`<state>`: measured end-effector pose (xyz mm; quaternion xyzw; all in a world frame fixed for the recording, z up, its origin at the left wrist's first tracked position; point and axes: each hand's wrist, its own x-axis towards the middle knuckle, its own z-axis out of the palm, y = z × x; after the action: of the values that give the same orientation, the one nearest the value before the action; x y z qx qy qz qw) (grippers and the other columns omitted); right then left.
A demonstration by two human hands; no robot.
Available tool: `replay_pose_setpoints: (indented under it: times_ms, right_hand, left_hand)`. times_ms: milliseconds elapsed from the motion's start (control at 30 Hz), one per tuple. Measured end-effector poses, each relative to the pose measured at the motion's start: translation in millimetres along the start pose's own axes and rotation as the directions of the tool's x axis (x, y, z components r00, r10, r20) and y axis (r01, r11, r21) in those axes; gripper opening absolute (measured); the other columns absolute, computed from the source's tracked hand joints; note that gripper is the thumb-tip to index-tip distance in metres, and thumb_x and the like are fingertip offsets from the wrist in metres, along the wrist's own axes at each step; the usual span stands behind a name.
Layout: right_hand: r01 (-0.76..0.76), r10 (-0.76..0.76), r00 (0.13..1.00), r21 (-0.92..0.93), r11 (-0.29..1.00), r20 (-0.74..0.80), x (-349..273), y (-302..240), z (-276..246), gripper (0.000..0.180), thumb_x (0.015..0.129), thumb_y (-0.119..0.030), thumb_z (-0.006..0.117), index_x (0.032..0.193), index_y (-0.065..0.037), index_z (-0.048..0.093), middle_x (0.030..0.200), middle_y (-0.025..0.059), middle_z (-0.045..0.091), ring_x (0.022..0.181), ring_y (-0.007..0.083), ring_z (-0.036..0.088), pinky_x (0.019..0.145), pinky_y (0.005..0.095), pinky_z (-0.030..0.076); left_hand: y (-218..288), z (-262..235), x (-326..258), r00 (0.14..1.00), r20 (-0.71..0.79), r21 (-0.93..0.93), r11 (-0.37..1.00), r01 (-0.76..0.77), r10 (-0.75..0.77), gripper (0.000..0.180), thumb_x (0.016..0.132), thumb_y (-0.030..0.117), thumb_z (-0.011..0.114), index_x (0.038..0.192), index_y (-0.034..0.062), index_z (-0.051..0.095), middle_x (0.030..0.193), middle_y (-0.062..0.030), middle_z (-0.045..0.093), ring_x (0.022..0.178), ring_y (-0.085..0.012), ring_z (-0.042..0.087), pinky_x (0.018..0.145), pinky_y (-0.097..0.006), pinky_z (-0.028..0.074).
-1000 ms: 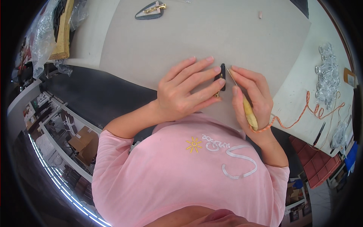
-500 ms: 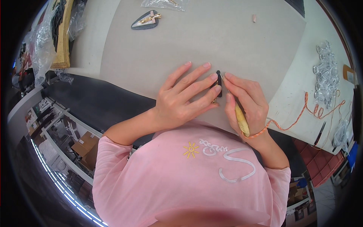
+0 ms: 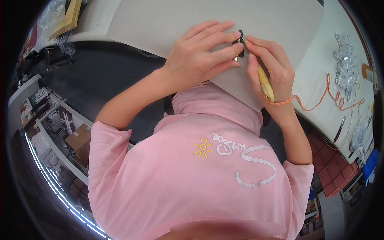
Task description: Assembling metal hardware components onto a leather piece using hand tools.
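Note:
On the grey work sheet, a small black strip with gold metal beside it lies between my hands. My left hand holds it from the left, two fingertips on the strip and the thumb near the gold part; these fingers cover much of it. A slim tool with a yellowish wooden handle and a thin metal shaft is pinched in my right hand. Its tip reaches the right side of the strip; the tip's shape is too small to make out.
An orange twisted cord runs by my right wrist across the white table. Right of it lie clear-wrapped metal rings and a dark pen-like tool. A wooden tray edge and plastic wrap are at the far left.
Both hands, the strip and the sheet appear higher in the picture; the black teardrop piece with gold hardware at the back has left the view. The grips look unchanged.

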<state>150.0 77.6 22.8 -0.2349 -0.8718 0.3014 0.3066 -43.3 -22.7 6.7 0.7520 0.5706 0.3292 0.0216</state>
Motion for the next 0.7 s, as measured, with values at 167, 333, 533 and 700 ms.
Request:
replay_pose_setpoints:
  times_ms: [167,333,533,700]
  right_hand:
    - [0.064,-0.065,0.998,-0.016,0.998,-0.028,-7,3,2,0.021,0.083,0.006,0.071,0.103,0.001,0.072,0.107,0.0101,0.072,0.092,0.0269,0.069,0.080,0.0354,0.057]
    - [0.036,-0.036,0.999,0.007,0.999,-0.030,-10,0,-1,0.019,0.084,0.005,0.070,0.103,0.001,0.073,0.107,0.0100,0.072,0.092,0.0260,0.070,0.080,0.0344,0.057]
    - [-0.152,0.159,0.987,0.216,0.964,-0.015,-6,1,-7,0.020,0.090,0.003,0.066,0.108,0.001,0.074,0.109,0.0112,0.073,0.092,0.0237,0.072,0.081,0.0310,0.057]
    - [-0.168,0.176,0.984,0.207,0.964,-0.022,-4,2,-6,0.021,0.091,0.003,0.066,0.110,0.000,0.074,0.111,0.0120,0.073,0.092,0.0234,0.073,0.081,0.0305,0.057]
  left_hand:
    - [-2,3,-3,0.999,-0.024,0.018,1.000,-0.022,0.023,0.036,0.082,0.024,0.085,0.116,0.0137,0.077,0.125,-0.0061,0.072,0.128,-0.0283,0.065,0.109,-0.046,0.050]
    - [0,3,-3,0.999,-0.028,0.024,0.999,-0.022,0.023,0.036,0.082,0.022,0.085,0.116,0.0137,0.077,0.124,-0.0059,0.073,0.128,-0.0282,0.065,0.109,-0.046,0.051]
    - [0,4,-3,0.999,-0.031,0.053,0.999,-0.003,0.005,0.039,0.080,0.024,0.086,0.117,0.0138,0.077,0.124,-0.0064,0.073,0.127,-0.0273,0.065,0.107,-0.045,0.051]
    - [-6,11,-1,0.995,-0.096,0.106,0.994,-0.011,0.021,0.033,0.085,0.030,0.082,0.113,0.0163,0.076,0.123,-0.0031,0.071,0.118,-0.0237,0.068,0.105,-0.043,0.053]
